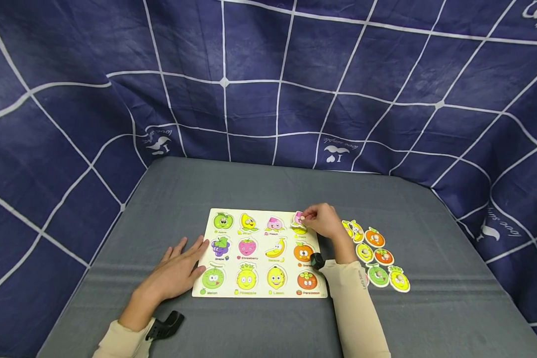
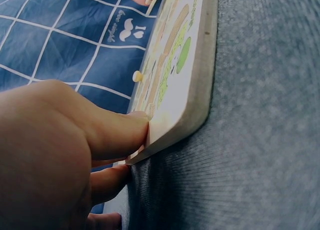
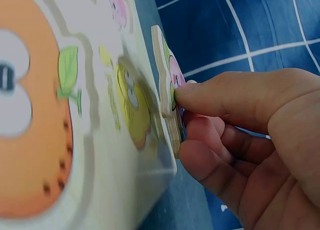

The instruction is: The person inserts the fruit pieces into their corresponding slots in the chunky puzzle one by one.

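Grey cloth (image 1: 259, 185), piece (image 3: 176, 73) in right hand (image 3: 250, 135)

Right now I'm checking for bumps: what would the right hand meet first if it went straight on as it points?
Most likely the board, at its far-right yellow fruit picture; the pink fruit piece pinched in the right hand would touch first. The gap is hard to judge.

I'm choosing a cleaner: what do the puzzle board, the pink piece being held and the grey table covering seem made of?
Puzzle board: probably wood or fibreboard, printed face, bare tan-grey edge.
Pink piece: likely plywood, printed face; its pale edge looks layered.
Grey table covering: apparently matt fabric; its surface looks ribbed, fibre unclear.
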`<move>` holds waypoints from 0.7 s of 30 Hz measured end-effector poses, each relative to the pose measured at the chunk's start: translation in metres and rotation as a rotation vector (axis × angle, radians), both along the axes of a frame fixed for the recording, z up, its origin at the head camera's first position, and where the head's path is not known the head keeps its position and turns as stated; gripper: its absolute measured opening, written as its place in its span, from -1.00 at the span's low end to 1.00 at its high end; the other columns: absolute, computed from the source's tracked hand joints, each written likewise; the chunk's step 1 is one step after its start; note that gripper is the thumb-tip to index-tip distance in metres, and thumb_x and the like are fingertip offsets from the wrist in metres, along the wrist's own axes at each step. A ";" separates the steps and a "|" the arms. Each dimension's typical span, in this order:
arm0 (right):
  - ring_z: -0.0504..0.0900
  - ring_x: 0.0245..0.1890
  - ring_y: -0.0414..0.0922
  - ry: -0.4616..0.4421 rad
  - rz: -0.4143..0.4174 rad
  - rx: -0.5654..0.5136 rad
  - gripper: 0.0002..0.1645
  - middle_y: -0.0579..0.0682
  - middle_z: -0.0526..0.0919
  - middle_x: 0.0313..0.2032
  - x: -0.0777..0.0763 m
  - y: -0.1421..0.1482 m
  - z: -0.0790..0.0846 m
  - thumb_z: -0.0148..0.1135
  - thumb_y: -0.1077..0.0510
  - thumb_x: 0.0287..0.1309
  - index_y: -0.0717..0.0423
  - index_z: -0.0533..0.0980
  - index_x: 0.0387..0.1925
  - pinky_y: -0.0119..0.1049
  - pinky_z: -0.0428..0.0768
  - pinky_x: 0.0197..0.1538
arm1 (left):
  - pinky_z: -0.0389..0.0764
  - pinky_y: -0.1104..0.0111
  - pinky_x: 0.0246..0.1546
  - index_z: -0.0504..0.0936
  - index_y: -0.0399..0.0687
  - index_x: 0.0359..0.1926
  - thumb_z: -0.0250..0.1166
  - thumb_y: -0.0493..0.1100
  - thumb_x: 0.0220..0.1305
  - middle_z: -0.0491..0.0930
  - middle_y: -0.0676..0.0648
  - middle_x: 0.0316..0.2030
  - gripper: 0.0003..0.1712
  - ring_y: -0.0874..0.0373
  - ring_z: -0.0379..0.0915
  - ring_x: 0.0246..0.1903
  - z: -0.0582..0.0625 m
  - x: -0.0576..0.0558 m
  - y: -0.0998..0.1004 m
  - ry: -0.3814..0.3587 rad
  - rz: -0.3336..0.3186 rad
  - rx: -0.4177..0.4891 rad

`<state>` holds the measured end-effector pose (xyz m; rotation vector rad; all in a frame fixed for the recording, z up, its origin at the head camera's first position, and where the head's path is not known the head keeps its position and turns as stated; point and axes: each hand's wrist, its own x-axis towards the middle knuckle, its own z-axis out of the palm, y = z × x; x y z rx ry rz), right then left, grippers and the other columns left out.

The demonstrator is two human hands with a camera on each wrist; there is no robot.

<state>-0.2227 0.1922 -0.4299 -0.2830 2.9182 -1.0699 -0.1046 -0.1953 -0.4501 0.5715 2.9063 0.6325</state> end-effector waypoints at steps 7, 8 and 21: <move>0.51 -0.53 -0.23 0.017 0.042 -0.009 -0.96 -0.09 0.63 -0.56 -0.003 -0.014 0.000 0.42 0.28 0.02 0.21 0.69 -0.44 -0.39 0.46 -0.43 | -0.03 -0.42 0.22 0.25 -0.21 0.47 0.23 -0.12 0.39 0.20 -0.28 0.43 -0.30 -0.50 -0.06 0.38 0.000 0.000 0.001 0.005 0.002 -0.004; 0.51 -0.54 -0.23 0.018 0.046 -0.009 -0.96 -0.09 0.63 -0.56 -0.003 -0.016 0.000 0.42 0.28 0.02 0.20 0.69 -0.45 -0.39 0.46 -0.44 | -0.03 -0.42 0.22 0.25 -0.21 0.47 0.23 -0.12 0.39 0.20 -0.28 0.43 -0.30 -0.50 -0.06 0.38 0.000 0.000 0.001 0.004 0.002 -0.004; 0.51 -0.52 -0.22 -0.025 0.060 -0.022 -0.95 -0.10 0.62 -0.55 -0.004 -0.037 -0.004 0.44 0.27 0.03 0.19 0.69 -0.43 -0.40 0.46 -0.42 | -0.03 -0.43 0.21 0.25 -0.23 0.46 0.23 -0.13 0.39 0.20 -0.29 0.43 -0.30 -0.51 -0.05 0.38 0.002 0.001 0.001 0.001 0.002 0.010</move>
